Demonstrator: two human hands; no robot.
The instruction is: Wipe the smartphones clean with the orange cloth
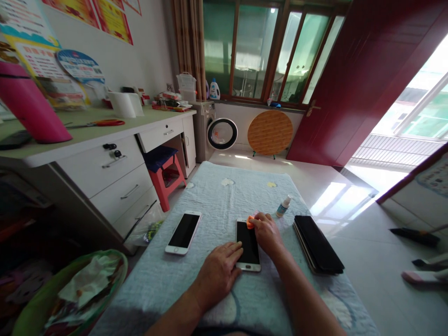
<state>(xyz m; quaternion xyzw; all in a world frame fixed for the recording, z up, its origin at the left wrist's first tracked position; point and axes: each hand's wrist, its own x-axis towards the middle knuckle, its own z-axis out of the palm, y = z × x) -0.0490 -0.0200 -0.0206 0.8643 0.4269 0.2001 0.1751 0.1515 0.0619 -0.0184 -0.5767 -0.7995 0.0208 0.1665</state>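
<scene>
Blue blanket [224, 200], hands wiping phone [248, 242] with cloth [249, 222]

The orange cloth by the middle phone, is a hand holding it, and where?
Yes. The right hand pinches the orange cloth at its near edge, pressing it on the middle phone's top end. The left hand steadies the phone's left edge.

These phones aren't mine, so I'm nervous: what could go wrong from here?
The right hand presses a small orange cloth on the middle phone; grit under it might scratch the screen. The left hand steadies only one edge, so the phone could slide. The spray bottle standing nearby could be knocked over.
</scene>
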